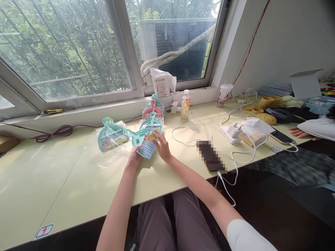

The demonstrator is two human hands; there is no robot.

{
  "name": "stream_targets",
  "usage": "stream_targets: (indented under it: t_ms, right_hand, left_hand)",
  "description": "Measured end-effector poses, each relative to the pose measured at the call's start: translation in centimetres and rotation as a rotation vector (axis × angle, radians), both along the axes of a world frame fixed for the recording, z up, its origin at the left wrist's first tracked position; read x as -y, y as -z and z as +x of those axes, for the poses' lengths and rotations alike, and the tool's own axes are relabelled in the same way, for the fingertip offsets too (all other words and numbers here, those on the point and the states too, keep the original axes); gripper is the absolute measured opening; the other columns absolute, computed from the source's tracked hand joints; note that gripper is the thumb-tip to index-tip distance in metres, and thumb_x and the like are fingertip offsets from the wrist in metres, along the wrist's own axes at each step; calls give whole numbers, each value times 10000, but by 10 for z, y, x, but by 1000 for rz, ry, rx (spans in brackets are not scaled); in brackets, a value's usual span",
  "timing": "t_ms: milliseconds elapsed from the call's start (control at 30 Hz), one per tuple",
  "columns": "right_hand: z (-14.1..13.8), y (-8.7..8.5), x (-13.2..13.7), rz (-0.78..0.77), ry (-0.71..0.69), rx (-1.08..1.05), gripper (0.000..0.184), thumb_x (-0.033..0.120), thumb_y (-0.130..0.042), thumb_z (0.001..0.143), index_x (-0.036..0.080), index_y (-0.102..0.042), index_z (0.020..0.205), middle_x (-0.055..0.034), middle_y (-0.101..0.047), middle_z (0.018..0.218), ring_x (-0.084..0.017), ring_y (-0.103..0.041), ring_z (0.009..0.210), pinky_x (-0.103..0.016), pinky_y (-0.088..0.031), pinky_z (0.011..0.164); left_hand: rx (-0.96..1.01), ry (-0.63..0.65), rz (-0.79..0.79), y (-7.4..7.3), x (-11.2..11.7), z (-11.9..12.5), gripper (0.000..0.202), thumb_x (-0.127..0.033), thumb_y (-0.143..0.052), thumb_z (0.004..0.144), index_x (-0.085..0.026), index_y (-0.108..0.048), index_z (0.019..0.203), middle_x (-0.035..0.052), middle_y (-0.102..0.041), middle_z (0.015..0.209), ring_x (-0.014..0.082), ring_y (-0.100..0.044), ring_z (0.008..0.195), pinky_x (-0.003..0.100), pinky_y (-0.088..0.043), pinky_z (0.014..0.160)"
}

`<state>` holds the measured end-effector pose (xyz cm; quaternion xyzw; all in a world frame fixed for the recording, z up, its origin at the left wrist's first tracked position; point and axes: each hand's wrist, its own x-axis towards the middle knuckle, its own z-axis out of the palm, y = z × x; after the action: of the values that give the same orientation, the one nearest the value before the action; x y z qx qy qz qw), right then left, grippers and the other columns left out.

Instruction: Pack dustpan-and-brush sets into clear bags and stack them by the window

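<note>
A teal dustpan and brush set (146, 148) with pale blue bristles is held just above the table, its handle pointing left. My left hand (134, 157) grips its lower left edge, the thumb on top and the other fingers hidden beneath. On the right side, my right hand (162, 146) has its fingers closed at the colourful label. Behind it lies a stack of similar sets, teal ones (151, 122) in front and a pink one (153, 108) farther back. To the left sits another teal pile (111, 136) on clear plastic wrapping (103, 164).
A drink bottle (185, 104), a paper cup (225, 94) and a wrapped white package (162, 83) stand towards the window. Right of my hands are a phone (211, 157), white cables and a power strip (230, 134). Another person's hand (300, 132) rests at the far right.
</note>
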<state>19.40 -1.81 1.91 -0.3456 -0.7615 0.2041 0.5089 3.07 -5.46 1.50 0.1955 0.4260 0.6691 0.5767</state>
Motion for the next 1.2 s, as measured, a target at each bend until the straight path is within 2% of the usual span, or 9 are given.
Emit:
stream_targets:
  t_ms: [133, 267, 533, 633, 733, 867, 1000, 1067, 1200]
  right_hand:
    - [-16, 8, 6, -3, -171, 310, 426, 227, -453, 982, 266, -529, 1400, -46, -509, 1487, -241, -306, 1485, -599, -4, 1226]
    - [-12, 7, 1, 30, -96, 467, 454, 331, -445, 999, 267, -475, 1448, -70, -441, 1535, -292, -260, 1497, -688, 60, 1167]
    - [-2, 1, 4, 190, 47, 588, 484, 489, -376, 1010, 264, -508, 1419, -64, -418, 1553, -294, -250, 1479, -651, 158, 1155]
    - [-3, 2, 5, 175, 95, 573, 468, 479, -371, 1013, 271, -527, 1402, -66, -422, 1547, -292, -300, 1437, -613, 70, 1187]
    - [-3, 2, 6, 117, 127, 545, 451, 460, -359, 1018, 261, -567, 1366, -84, -510, 1460, -278, -398, 1341, -525, -125, 1181]
    - [-4, 1, 9, 44, 156, 417, 435, 436, -322, 1028, 270, -609, 1310, -95, -558, 1367, -273, -446, 1276, -483, -271, 1105]
    - [-5, 2, 3, -149, 306, -25, 566, 470, -431, 976, 249, -361, 1493, -144, -364, 1532, -294, -364, 1386, -493, -354, 1096]
    - [-6, 4, -4, -370, 149, -231, 634, 469, -507, 934, 229, -326, 1492, -161, -387, 1521, -282, -441, 1354, -463, -451, 1046]
    - [-8, 12, -16, -905, -417, -415, 402, 404, -650, 858, 185, -581, 1188, -120, -696, 1146, -240, -702, 1010, -412, -589, 887]
  left_hand:
    - [92, 40, 31, 0, 0, 2, 297, -257, -581, 911, -132, -642, 1173, 88, -734, 940, 182, -695, 778, 287, -567, 730]
    - [85, 36, 51, -4, 1, -3, 343, -310, -605, 900, -132, -640, 1191, 108, -732, 1026, 218, -702, 878, 317, -569, 757]
    - [15, -16, 46, -1, 1, -8, 323, -257, -668, 846, -113, -660, 1135, 132, -715, 1092, 217, -694, 888, 283, -554, 703]
    - [-16, -23, 78, 0, 1, -8, 393, -151, -714, 777, -131, -644, 1163, 111, -720, 1065, 206, -698, 851, 290, -555, 723]
    - [-44, -11, 97, 2, 1, -8, 470, -43, -721, 714, -142, -641, 1166, 93, -729, 1018, 206, -704, 815, 309, -557, 752]
    - [-57, 16, 106, 2, 3, -8, 486, -20, -724, 697, -142, -649, 1161, 100, -737, 1003, 237, -713, 839, 336, -562, 775]
    - [-13, 17, 101, -3, 5, -7, 530, -21, -717, 705, -142, -626, 1213, 116, -741, 1015, 269, -717, 903, 360, -559, 813]
    - [-19, 20, 120, -5, 7, -7, 551, -21, -725, 699, -151, -624, 1225, 117, -741, 1034, 273, -716, 917, 359, -556, 821]
    - [-125, 87, 166, -8, 11, -8, 504, -64, -766, 689, -152, -656, 1173, 121, -733, 1045, 274, -708, 911, 349, -550, 804]
